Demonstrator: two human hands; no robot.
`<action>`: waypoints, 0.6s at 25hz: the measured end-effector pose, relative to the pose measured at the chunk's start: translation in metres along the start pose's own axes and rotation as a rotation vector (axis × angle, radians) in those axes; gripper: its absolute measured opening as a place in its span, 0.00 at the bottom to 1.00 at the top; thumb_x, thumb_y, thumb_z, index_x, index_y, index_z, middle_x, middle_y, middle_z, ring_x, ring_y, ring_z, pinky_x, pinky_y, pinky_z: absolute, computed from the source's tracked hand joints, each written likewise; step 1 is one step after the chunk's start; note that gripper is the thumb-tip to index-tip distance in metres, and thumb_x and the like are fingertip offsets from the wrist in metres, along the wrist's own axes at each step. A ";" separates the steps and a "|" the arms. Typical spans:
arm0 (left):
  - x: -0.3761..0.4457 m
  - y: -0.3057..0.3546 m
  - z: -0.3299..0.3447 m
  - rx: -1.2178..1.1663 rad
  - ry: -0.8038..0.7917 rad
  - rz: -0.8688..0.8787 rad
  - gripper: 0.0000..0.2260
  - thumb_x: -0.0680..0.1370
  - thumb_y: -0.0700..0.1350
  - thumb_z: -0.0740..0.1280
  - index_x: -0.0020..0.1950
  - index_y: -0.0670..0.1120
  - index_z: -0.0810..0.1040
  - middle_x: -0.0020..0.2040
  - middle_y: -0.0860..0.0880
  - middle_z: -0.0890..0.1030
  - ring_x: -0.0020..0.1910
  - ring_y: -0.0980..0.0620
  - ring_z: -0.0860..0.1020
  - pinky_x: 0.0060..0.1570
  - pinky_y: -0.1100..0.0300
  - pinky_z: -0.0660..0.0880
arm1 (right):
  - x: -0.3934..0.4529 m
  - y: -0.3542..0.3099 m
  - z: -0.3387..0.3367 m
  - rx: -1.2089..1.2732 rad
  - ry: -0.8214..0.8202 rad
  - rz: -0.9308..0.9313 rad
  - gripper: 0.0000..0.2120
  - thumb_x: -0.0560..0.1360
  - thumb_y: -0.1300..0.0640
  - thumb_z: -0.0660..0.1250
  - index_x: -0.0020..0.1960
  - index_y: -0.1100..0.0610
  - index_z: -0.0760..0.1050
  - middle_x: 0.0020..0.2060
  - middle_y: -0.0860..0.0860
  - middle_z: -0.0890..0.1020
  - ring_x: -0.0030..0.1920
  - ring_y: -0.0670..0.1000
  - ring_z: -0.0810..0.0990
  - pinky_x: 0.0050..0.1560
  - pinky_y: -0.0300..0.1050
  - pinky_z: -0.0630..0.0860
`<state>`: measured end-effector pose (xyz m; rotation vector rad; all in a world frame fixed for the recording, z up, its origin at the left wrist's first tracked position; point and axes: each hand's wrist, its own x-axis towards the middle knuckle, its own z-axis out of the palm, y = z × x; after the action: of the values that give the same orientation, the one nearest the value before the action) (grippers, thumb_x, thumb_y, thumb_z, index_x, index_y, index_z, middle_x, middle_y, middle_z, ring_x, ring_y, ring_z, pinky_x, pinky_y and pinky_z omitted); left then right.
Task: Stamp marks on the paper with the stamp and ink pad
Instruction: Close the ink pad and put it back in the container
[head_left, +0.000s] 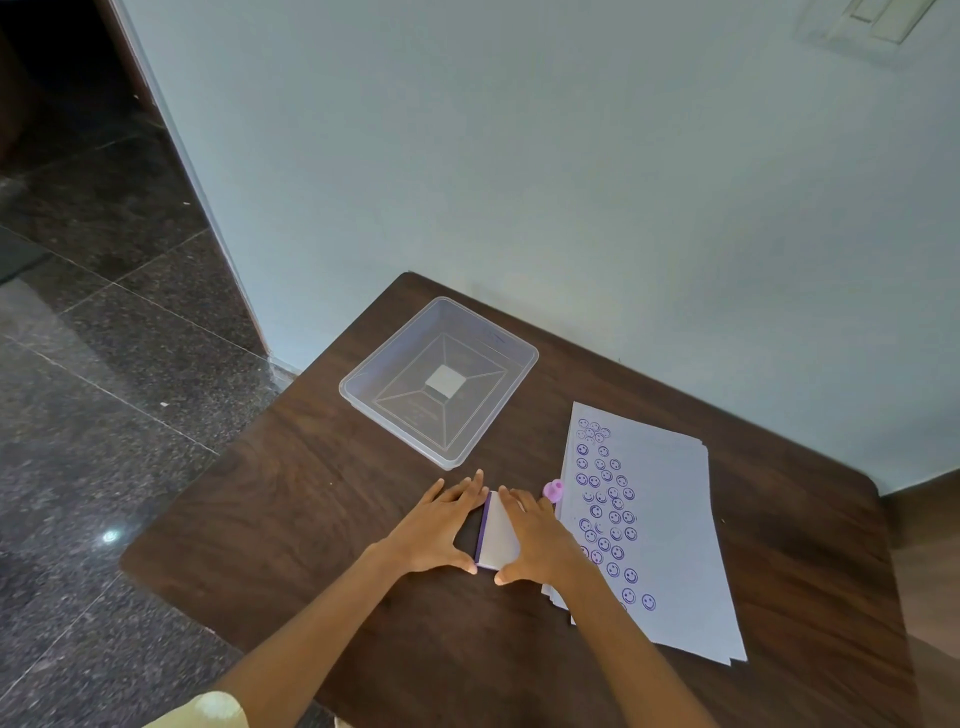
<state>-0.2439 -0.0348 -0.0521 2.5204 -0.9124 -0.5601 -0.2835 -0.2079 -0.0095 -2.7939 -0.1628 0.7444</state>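
Clear plastic container (439, 382) on dark table (311, 493)

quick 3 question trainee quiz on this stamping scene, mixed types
1. True or false: the small pink stamp is held in one of the hands.
2. Both hands (left, right) are on: A) the clear plastic container B) the flat white-and-purple ink pad case C) the stack of white paper
3. What marks are stamped on the paper?

Key: 1 false, it lies on the dark wooden table by the paper's edge; 2 B; 3 purple smiley faces.
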 end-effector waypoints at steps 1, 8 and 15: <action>0.000 0.001 0.001 0.008 0.001 -0.002 0.48 0.68 0.61 0.70 0.74 0.51 0.39 0.77 0.49 0.50 0.76 0.49 0.50 0.69 0.56 0.37 | 0.000 0.000 0.002 0.003 0.006 0.000 0.51 0.63 0.48 0.76 0.73 0.53 0.45 0.72 0.51 0.57 0.71 0.56 0.56 0.65 0.57 0.68; -0.002 0.012 0.003 -0.042 -0.010 -0.007 0.47 0.69 0.58 0.71 0.74 0.49 0.40 0.77 0.49 0.52 0.76 0.49 0.51 0.71 0.58 0.44 | 0.004 0.001 0.007 0.011 0.006 0.001 0.52 0.62 0.48 0.76 0.73 0.55 0.44 0.73 0.52 0.56 0.72 0.57 0.54 0.67 0.57 0.65; -0.008 0.017 0.011 0.014 0.040 -0.025 0.46 0.71 0.60 0.67 0.74 0.49 0.38 0.78 0.49 0.46 0.76 0.51 0.45 0.70 0.59 0.39 | -0.016 -0.004 0.010 0.097 0.086 0.057 0.49 0.63 0.43 0.74 0.72 0.52 0.46 0.75 0.50 0.50 0.74 0.57 0.53 0.68 0.57 0.66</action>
<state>-0.2634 -0.0438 -0.0515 2.5493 -0.8742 -0.5115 -0.3021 -0.2052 -0.0094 -2.7420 -0.0309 0.6258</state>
